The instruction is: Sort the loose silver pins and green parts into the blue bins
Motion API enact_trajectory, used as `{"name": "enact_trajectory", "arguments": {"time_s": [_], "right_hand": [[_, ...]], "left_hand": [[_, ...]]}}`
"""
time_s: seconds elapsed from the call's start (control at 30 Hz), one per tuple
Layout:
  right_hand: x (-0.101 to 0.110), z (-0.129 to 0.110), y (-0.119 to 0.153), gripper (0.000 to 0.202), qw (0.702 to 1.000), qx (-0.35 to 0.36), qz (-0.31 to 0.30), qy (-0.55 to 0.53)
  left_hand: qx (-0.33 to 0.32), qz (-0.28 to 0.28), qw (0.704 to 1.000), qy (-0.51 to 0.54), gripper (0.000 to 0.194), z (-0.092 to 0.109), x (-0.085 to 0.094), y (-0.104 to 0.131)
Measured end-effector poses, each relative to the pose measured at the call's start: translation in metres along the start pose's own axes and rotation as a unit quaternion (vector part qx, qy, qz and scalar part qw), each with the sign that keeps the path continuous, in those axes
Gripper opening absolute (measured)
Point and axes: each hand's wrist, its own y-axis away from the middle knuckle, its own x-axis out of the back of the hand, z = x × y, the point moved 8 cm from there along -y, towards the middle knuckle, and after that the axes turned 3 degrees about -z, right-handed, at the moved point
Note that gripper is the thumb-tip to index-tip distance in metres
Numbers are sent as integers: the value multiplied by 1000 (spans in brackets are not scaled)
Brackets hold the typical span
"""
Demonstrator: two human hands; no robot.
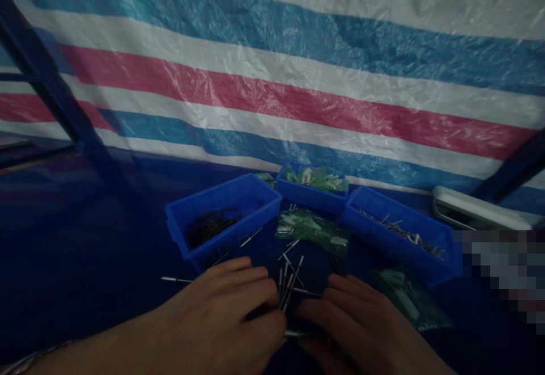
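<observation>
My left hand (242, 307) is closed, its fingertips pinching one end of a thin metal pin (293, 334) low in the head view. At the pin's other end my right hand (357, 321) curls its fingers, with its thumb partly dark and hidden. Just beyond my fingers lies a small loose bunch of similar pins (288, 284), silver and thicker at one end. Another pin (170, 279) rests left of my left wrist, and one more (251, 237) lies beside the left bin.
A blue bin (238, 244) holds dark slim pieces. Another blue bin (313, 194) contains bagged pale parts; a third bin (430, 267) holds silver pieces. Clear greenish bags (313, 228) lie between them and by my right hand. A white-edged object (481, 207) stands behind, before a striped sheet (272, 74).
</observation>
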Motion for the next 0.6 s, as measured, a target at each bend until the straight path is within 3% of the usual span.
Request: {"name": "enact_trajectory", "arguments": {"time_s": [0.2,0.37,0.5,0.6], "right_hand": [[-2,11,-5,47,1000,-16,-13,5],[4,13,-10,49,1000,-24,4,16],[8,9,-14,53,1000,-19,7,15],[13,6,-16,62,999,-23,26,32]], "left_hand": [[30,0,999,-18,18,-2,-1,-10],[42,18,999,-9,17,-5,4,-1],[17,60,998,-8,51,-4,13,1],[17,51,998,-15,58,-4,13,-2]]}}
